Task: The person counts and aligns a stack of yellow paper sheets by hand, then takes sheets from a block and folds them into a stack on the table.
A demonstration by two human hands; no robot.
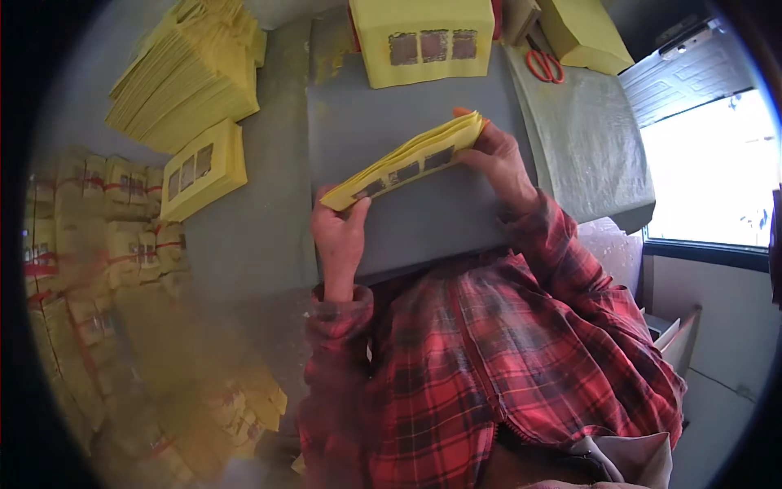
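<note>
A thin stack of yellow printed paper pieces (415, 160) is held up over the grey table, tilted with its right end farther from my body. My left hand (340, 236) pinches the lower left end, thumb on the printed face. At the upper right end my right hand (497, 159) grips the stack, its thumb on the near side. Three dark printed squares show along the face. Beyond the hands stands a yellow block with three brownish squares (433, 49).
A tall pile of yellow paper (183, 81) and a smaller printed stack (204, 171) are at the left. Red-handled scissors (545, 67) lie near a yellow box (582, 33) at the back right. Red-banded yellow bundles (122, 253) fill the far left.
</note>
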